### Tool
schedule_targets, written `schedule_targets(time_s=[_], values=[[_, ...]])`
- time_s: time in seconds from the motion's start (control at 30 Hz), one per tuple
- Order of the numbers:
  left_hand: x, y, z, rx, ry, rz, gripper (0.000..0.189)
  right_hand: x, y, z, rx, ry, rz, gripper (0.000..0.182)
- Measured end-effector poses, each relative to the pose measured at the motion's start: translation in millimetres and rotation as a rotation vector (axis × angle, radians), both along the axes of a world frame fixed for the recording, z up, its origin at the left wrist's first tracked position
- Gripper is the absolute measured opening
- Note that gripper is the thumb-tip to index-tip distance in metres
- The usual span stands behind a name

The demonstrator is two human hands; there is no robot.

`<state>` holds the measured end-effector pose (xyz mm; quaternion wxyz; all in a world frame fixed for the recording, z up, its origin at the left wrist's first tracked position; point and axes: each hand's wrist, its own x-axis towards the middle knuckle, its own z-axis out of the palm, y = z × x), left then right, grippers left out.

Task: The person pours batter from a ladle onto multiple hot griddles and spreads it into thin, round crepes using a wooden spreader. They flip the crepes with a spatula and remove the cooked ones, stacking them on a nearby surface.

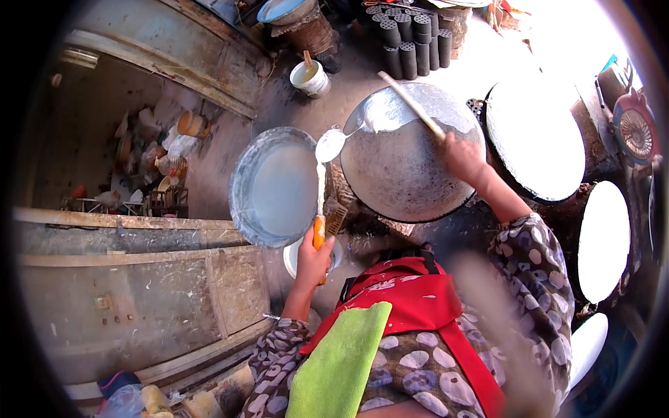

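My left hand [312, 259] grips the orange handle of a ladle [330, 146] smeared with white batter. The ladle's bowl is between a basin of pale liquid batter [282, 190] and a round griddle [407, 172]. A strand of batter joins the bowl to wet batter [387, 107] along the griddle's far side. My right hand [464, 159] is closed around a wooden stick [413, 104], which slants over the griddle. Whether the stick touches the batter I cannot tell. The griddle's near part is bare, grey and speckled.
More round griddles [535, 141] curve along the right, their tops glaring white. Perforated coal briquettes [407, 52] are stacked at the back, near a white bucket [310, 78] with a wooden tool in it. A fan [636, 128] is at far right. A scuffed partition [130, 298] stands left.
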<state>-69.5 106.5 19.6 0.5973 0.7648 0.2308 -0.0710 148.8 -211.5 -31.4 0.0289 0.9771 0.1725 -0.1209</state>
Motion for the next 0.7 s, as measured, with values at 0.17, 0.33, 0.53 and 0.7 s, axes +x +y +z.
schedule_targets(time_s=[0.17,0.33,0.53,0.7], values=[[-6.3,-0.7,0.7,-0.053,0.041,0.043,0.048,-38.3,16.3,-6.3,-0.077,-0.006,0.284,0.045],[-12.7,-3.7,12.0,-0.110,0.079,0.104,0.047,21.0,-15.3,-10.8,0.037,-0.084,0.058,0.027],[-16.4,1.8,2.6,-0.125,0.081,0.124,0.042,-31.3,2.2,12.6,-0.062,0.025,0.368,0.021],[-29.3,2.7,4.1,-0.154,0.054,0.172,0.041,-11.4,-6.8,14.8,0.017,0.088,0.152,0.020]])
